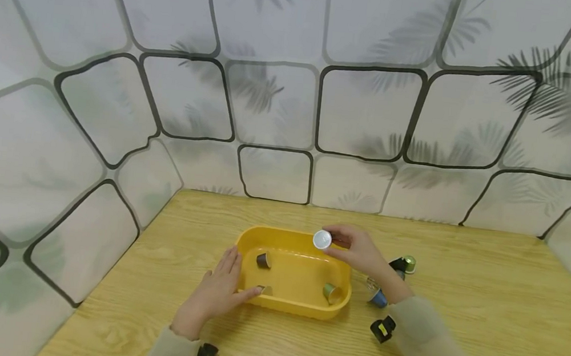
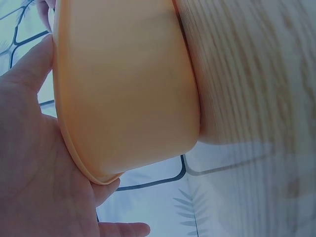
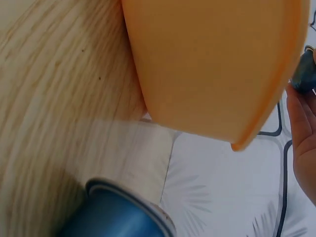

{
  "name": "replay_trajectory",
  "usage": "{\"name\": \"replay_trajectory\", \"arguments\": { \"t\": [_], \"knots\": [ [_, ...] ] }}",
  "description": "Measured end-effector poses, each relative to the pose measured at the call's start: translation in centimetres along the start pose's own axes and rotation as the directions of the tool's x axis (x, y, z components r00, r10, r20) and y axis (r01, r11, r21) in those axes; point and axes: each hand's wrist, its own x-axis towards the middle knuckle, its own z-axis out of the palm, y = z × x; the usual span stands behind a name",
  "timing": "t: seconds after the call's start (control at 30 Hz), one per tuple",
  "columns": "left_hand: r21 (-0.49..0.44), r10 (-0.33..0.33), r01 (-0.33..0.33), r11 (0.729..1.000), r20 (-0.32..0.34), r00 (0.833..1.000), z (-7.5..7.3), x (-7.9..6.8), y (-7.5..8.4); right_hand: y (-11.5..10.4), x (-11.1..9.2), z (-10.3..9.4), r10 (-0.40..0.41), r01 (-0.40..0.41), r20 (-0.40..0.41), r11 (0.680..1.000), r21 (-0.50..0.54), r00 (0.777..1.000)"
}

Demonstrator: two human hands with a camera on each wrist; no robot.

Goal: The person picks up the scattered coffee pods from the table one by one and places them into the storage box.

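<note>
A yellow plastic basin [image 1: 294,306] stands on the wooden table. My left hand [image 1: 218,289] rests against its left end, fingers straight along the rim and thumb over the front edge; in the left wrist view the palm lies at the basin's corner. Above the back right rim, my right hand [image 1: 356,251] pinches a coffee capsule [image 1: 322,239], its pale round lid facing me. The right wrist view shows this capsule's dark bluish side [image 3: 305,73]. Inside the basin lie a dark brown capsule [image 1: 264,260], a green capsule [image 1: 331,293] and another capsule partly hidden behind my left thumb.
Right of the basin, partly behind my right forearm, several more capsules lie on the table, among them a green capsule [image 1: 409,264] and a blue capsule [image 1: 379,298]. A patterned wall covering [image 1: 275,174] rises behind the table [image 1: 486,289] and along its left side.
</note>
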Motion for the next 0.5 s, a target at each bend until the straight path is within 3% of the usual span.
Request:
{"name": "replay_trajectory", "arguments": {
  "t": [0.5],
  "knots": [
    [0.021,0.013,-0.013,1.000,-0.017,1.000,0.1,0.1,-0.1,0.9,0.7,1.9,-0.032,0.045,0.140,0.995,-0.092,0.990]
  ]
}}
